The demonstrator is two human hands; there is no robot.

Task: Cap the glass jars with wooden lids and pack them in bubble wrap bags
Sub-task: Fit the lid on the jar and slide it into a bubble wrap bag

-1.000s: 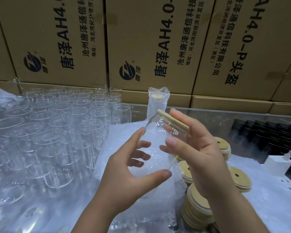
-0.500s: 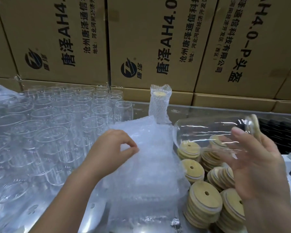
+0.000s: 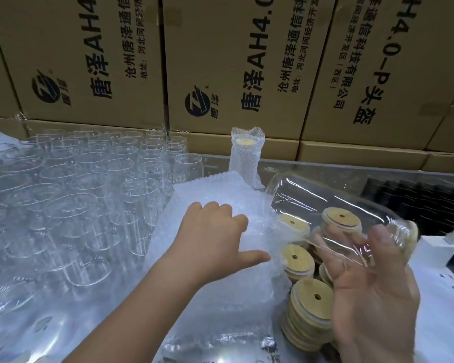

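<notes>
My right hand (image 3: 370, 292) holds a capped glass jar (image 3: 325, 205) on its side, its wooden lid (image 3: 413, 239) pointing right and its base pointing left. My left hand (image 3: 215, 239) rests palm down on the stack of bubble wrap bags (image 3: 220, 195) in the middle, fingers spread, nothing lifted. Loose wooden lids (image 3: 309, 307) with a centre hole lie in stacks under and beside the jar. One wrapped jar (image 3: 245, 158) stands upright at the back.
Many open glass jars (image 3: 76, 195) stand packed on the left. Cardboard boxes (image 3: 220, 61) form a wall behind. A white charger and power strip (image 3: 438, 252) sit at the right, with dark items (image 3: 409, 195) behind them.
My left hand let go of the jar and moved down onto the bubble wrap stack. My right hand swung the capped jar right and laid it sideways.
</notes>
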